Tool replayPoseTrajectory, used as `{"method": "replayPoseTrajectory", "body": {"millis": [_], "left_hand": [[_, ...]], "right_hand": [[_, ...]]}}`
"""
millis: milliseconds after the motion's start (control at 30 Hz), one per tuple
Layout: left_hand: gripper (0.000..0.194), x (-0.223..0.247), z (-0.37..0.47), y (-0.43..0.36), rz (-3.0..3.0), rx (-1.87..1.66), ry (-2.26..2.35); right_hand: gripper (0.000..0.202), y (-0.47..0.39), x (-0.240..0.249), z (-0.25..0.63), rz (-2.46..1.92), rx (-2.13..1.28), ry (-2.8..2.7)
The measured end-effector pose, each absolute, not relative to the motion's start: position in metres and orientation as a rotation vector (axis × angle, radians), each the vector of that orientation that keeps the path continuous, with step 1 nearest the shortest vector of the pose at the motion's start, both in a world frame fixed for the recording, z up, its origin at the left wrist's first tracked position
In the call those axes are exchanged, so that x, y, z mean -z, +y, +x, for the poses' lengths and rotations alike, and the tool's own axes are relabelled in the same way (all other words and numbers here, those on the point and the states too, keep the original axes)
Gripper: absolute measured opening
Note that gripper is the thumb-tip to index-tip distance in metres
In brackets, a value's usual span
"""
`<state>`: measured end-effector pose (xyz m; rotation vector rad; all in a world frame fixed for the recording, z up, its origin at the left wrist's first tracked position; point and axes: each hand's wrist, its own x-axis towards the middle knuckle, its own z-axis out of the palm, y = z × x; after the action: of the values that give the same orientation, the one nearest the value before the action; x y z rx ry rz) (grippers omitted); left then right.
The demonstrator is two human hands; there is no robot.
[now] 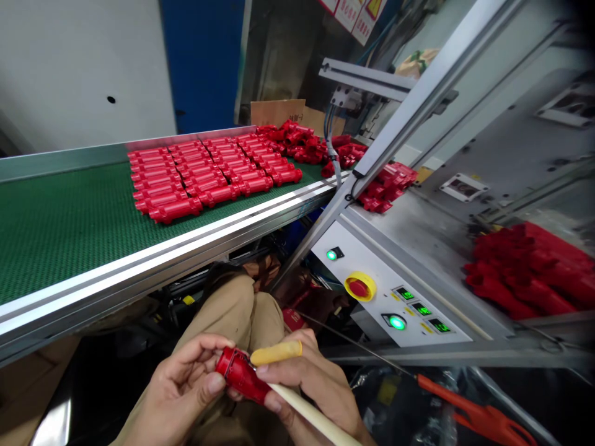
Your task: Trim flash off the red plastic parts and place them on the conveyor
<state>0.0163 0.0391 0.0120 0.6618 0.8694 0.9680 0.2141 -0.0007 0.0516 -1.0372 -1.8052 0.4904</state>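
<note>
A red plastic cylindrical part [242, 375] is held over the lap, between both hands. My left hand [179, 390] grips its left end, thumb and fingers closed round the ribbed collar. My right hand [316, 384] is closed on the part's right end and also holds a pale stick-like tool handle [311, 415], which runs down to the right. One finger of the right hand wears a yellow finger cover [276, 352]. The tool's tip is hard to make out against the part.
Rows of red parts [209, 170] lie on a green conveyor belt [69, 217], with a loose heap [302, 139] behind. At right stands a control panel [376, 285] below a metal frame. More red parts [525, 272] lie at far right, above an orange-handled tool [474, 412].
</note>
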Motion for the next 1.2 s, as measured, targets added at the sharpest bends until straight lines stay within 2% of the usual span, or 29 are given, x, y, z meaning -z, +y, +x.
{"method": "replayPoseTrajectory", "body": {"millis": [167, 300, 467, 600, 867, 1067, 1200], "left_hand": [[0.037, -0.014, 0.018, 0.038, 0.658, -0.981, 0.884], [0.036, -0.016, 0.019, 0.039, 0.62, -0.965, 0.852], [0.04, -0.015, 0.018, 0.04, 0.588, -0.919, 0.775], [0.039, -0.016, 0.018, 0.041, 0.576, -0.903, 0.759], [0.037, -0.019, 0.017, 0.041, 0.555, -0.896, 0.738], [0.036, -0.015, 0.016, 0.046, 0.593, -0.931, 0.762], [0.039, -0.002, 0.012, 0.049, 0.623, -0.981, 0.86]], "right_hand": [[0.022, -0.003, -0.052, 0.218, -1.123, -0.664, -1.807], [0.024, -0.005, -0.044, 0.218, -1.109, -0.678, -1.805], [0.035, -0.01, -0.034, 0.212, -1.14, -0.983, -1.343], [0.033, -0.011, -0.023, 0.209, -0.996, -1.222, -1.061], [0.029, -0.008, -0.016, 0.211, -0.894, -1.293, -0.85], [0.021, -0.007, -0.032, 0.242, -1.129, -1.05, -1.053], [0.043, -0.016, -0.024, 0.242, -1.488, -1.132, -0.987]]}}
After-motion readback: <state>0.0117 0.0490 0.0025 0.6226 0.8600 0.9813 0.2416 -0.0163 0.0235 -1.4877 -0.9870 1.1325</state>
